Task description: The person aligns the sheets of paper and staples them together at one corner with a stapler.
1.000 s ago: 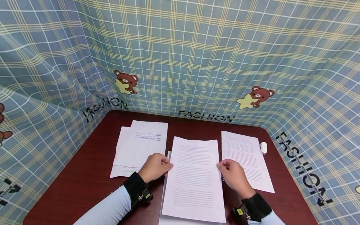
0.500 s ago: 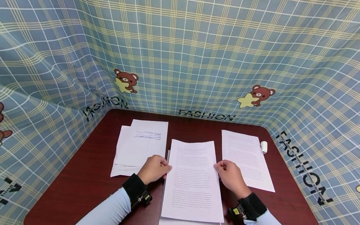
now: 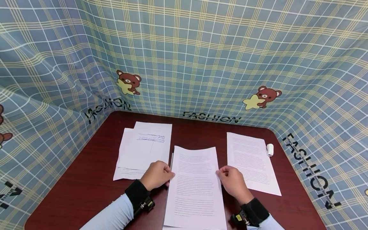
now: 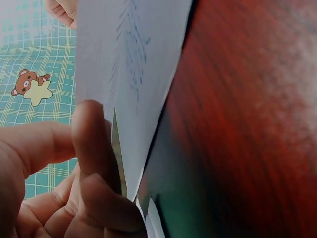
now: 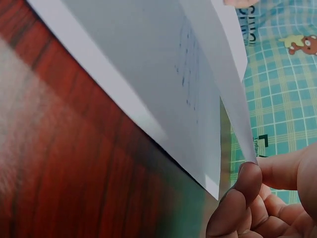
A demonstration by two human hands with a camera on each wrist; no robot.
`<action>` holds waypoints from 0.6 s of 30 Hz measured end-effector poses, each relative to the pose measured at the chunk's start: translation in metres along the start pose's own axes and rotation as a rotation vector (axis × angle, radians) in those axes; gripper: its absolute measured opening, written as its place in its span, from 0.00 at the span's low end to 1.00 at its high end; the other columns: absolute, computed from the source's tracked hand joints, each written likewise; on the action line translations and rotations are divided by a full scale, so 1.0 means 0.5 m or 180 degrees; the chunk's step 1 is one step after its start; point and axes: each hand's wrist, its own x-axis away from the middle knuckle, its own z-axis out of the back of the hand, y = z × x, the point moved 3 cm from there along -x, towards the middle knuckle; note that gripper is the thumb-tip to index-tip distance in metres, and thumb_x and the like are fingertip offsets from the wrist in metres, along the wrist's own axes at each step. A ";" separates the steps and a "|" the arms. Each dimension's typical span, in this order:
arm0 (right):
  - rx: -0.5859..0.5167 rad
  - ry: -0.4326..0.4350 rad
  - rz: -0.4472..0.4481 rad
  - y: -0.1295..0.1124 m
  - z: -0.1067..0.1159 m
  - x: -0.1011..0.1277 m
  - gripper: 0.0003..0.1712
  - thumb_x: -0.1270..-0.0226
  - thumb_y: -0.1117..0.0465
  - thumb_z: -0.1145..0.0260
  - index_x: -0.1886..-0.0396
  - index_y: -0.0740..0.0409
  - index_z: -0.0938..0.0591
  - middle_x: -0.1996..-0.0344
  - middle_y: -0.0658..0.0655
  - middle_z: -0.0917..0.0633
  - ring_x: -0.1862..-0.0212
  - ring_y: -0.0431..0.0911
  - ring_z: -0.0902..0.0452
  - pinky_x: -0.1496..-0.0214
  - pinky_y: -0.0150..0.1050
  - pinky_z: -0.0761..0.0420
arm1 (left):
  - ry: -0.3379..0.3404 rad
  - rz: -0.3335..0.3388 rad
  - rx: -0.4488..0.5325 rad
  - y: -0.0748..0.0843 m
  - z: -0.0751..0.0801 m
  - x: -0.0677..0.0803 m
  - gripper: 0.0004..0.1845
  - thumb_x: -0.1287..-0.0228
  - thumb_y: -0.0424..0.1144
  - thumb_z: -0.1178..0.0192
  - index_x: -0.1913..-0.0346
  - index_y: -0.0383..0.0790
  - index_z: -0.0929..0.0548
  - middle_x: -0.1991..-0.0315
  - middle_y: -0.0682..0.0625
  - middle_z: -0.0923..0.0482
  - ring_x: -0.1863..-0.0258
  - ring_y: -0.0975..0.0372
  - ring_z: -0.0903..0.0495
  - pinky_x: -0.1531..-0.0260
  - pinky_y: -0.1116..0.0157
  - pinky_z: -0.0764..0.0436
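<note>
Between both hands, left hand (image 3: pixel 156 174) and right hand (image 3: pixel 232 181), fingers pinching printed sheet (image 3: pixel 195 188) edges.

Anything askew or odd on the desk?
Mostly tidy. The left stack is uneven, its top sheet skewed off the one beneath and marked with blue scribble. Both the left hand and right hand pinch the middle sheet off the table.

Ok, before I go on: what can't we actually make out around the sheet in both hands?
- Printed text on the held sheet: too small in the head view, blurred in both wrist views.
- Pages under it: covered by that sheet; the count is unclear.
- Its near edge: cut off by the frame bottom.
- Small white object by the right-hand paper: too small to identify.
</note>
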 end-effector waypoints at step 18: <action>0.0211 -0.0007 -0.0043 0.017 -0.019 -0.001 0.11 0.29 0.52 0.30 0.66 0.54 0.16 0.80 0.51 0.21 0.77 0.44 0.27 0.76 0.37 0.29 | -0.0025 -0.0007 -0.0266 -0.012 -0.004 0.007 0.12 0.39 0.41 0.28 0.79 0.46 0.15 0.90 0.55 0.20 0.85 0.63 0.18 0.78 0.68 0.25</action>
